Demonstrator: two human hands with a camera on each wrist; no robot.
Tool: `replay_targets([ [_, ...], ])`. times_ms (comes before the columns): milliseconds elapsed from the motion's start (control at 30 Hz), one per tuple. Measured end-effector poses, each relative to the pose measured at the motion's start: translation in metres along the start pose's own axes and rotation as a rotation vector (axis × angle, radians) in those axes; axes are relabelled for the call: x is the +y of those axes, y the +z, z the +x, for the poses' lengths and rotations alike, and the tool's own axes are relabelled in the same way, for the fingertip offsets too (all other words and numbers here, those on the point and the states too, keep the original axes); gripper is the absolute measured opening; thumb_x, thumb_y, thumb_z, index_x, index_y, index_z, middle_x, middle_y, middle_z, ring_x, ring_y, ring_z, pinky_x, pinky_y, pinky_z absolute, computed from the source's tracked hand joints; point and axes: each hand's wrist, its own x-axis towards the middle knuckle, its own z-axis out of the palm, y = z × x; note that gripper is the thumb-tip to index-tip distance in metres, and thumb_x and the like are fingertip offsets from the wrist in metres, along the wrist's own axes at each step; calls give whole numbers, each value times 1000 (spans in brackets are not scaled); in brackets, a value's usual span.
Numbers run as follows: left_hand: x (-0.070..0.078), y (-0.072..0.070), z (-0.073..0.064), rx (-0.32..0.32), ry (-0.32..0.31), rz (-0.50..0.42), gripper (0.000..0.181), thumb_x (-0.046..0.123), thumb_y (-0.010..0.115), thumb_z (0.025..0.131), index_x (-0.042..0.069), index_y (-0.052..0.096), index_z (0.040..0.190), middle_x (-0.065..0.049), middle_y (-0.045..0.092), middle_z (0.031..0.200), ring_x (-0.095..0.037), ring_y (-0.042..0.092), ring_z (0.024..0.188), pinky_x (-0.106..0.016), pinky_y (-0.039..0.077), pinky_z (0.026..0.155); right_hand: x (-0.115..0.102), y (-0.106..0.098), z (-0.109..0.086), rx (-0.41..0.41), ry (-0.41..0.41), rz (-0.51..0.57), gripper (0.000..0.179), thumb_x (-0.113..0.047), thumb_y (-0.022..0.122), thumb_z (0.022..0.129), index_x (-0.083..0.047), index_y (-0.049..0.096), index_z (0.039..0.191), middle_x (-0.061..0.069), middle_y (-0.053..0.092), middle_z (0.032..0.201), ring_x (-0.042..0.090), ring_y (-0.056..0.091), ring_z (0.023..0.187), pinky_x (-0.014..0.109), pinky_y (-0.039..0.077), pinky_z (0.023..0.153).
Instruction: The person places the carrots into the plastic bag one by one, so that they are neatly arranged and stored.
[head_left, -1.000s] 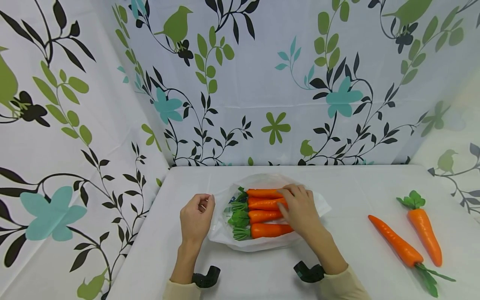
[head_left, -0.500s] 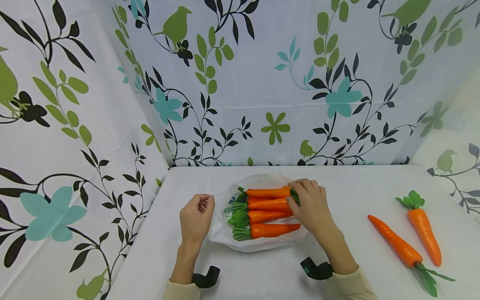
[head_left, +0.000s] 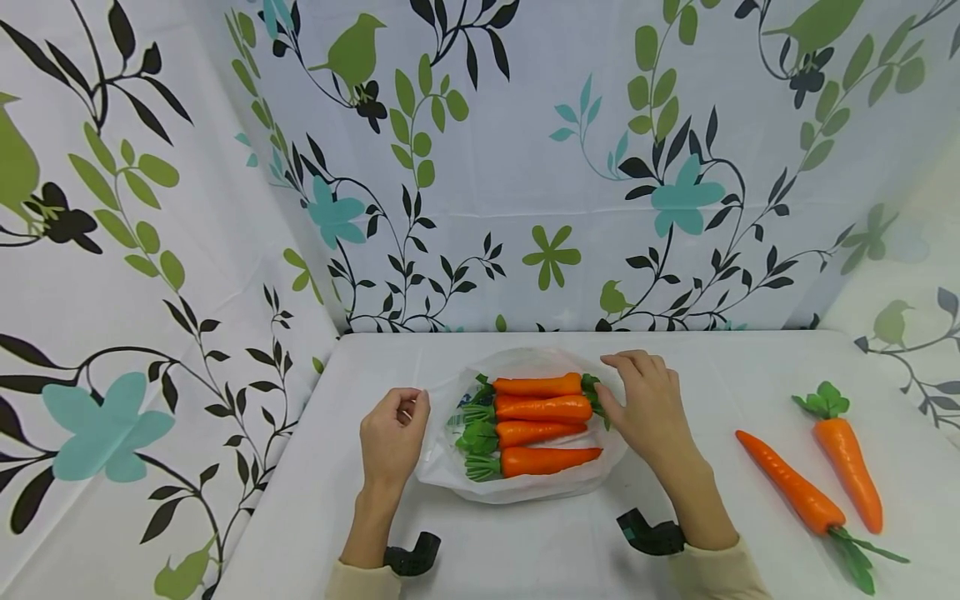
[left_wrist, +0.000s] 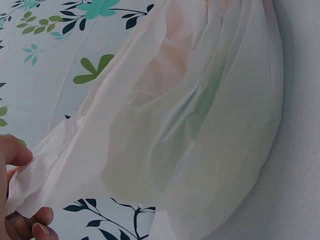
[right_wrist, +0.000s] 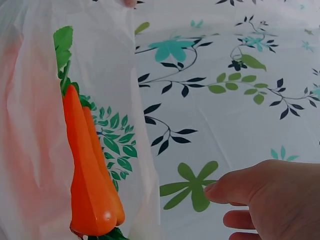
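A white plastic bag (head_left: 517, 492) lies on the table with its mouth spread, and several orange carrots (head_left: 551, 461) with green tops are in it. My left hand (head_left: 392, 437) pinches the bag's left edge; the left wrist view shows the plastic (left_wrist: 150, 145) stretched away from thumb and fingers. At the bag's right end is my right hand (head_left: 651, 408), fingers loosely bent and holding nothing. Green leaves (head_left: 596, 396) show beside its thumb. In the right wrist view the hand (right_wrist: 280, 200) stands apart from the carrots (right_wrist: 90, 175) in the bag.
Two loose carrots lie on the white table at the right, one with its tip up-left (head_left: 791, 482) and one with its leaves at the top (head_left: 851, 471). A patterned curtain (head_left: 480, 167) hangs behind and at the left. Each wrist carries a black camera mount (head_left: 651, 533).
My right hand has drawn back to the right from over the carrots, uncovering their right ends and some green leaves. The left hand has stayed in place on the bag's edge.
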Motion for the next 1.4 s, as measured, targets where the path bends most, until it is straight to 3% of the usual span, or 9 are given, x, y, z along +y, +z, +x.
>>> replay_targets([
  [200, 0, 1, 0, -6, -10, 0, 10, 13, 71, 90, 4, 72, 87, -3, 64, 65, -10, 56, 58, -13, 44, 56, 7, -9, -1, 22, 16, -2, 39, -13, 76, 85, 0, 65, 121, 22, 63, 119, 40, 52, 109, 57, 43, 89],
  [600, 1, 1, -1, -9, -11, 3, 10, 13, 70, 90, 4, 72, 86, -2, 63, 65, -10, 55, 57, -25, 49, 54, 17, -17, -5, 44, 32, -34, 39, -12, 76, 85, 0, 65, 121, 23, 63, 118, 42, 52, 109, 59, 45, 87],
  [1400, 0, 0, -1, -2, 1, 6, 10, 13, 71, 90, 4, 72, 86, -2, 62, 64, -10, 56, 57, -18, 46, 54, 52, -36, -22, -5, 117, -126, 44, -16, 73, 87, 1, 61, 125, 27, 59, 123, 47, 50, 110, 64, 43, 87],
])
